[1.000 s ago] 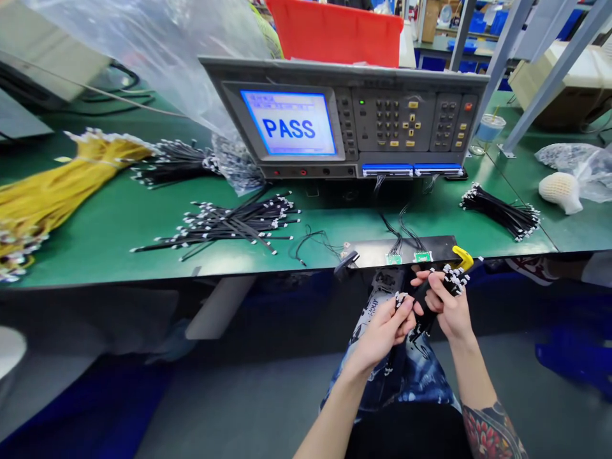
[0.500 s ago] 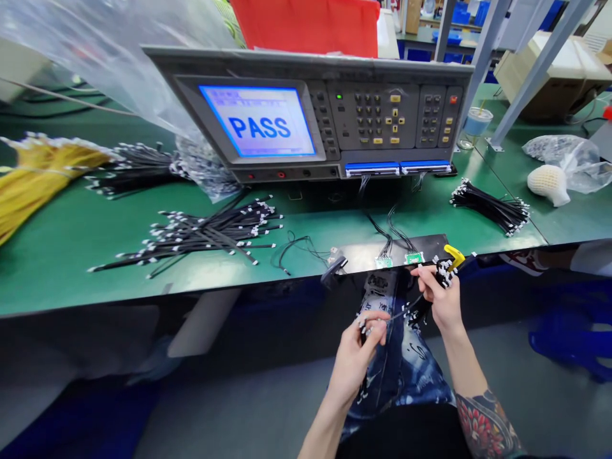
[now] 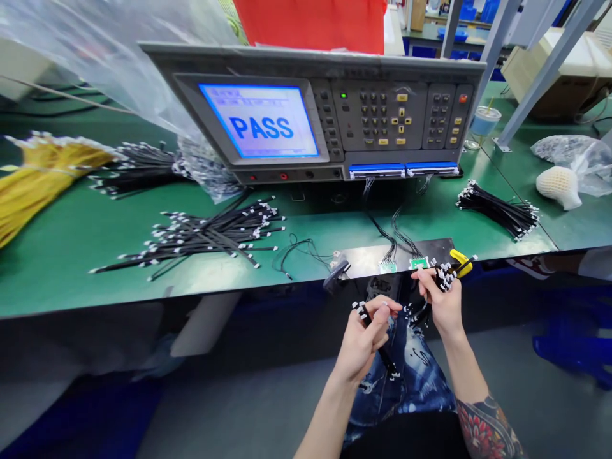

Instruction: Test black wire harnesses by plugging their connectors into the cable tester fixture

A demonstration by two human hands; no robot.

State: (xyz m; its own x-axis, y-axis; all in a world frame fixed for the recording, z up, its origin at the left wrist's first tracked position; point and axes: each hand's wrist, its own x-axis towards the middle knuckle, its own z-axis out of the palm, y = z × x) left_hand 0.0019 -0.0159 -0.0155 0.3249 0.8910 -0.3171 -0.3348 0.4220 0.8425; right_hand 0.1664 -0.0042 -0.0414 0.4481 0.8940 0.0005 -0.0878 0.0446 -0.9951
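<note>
Left hand [image 3: 361, 344] closes firmly on black wire [image 3: 385, 360] w/ white connectors, right hand [image 3: 442, 303] grips wire bunch [image 3: 444, 277]; tester [image 3: 382, 115] shows PASS, more wire bundles [image 3: 210, 236] remain on counter [image 3: 95, 280].

The wire bundle [image 3: 376, 344] has a smooth, matt black plastic sheath and ends in small white plastic connectors. The table [image 3: 115, 280] is topped with a smooth green mat with a soft sheen (more satin than glossy). The tester [image 3: 382, 67] has a grey casing, painted metal or plastic, too hard to tell which, and a glossy screen [image 3: 258, 121]. The bag [image 3: 95, 57] is thin, clear, crinkled plastic. The crate [image 3: 306, 25] is red moulded plastic, and the slanted uprights [image 3: 549, 73] look like pale painted metal. The jeans [image 3: 406, 389] are matt, rough-woven denim.
</note>
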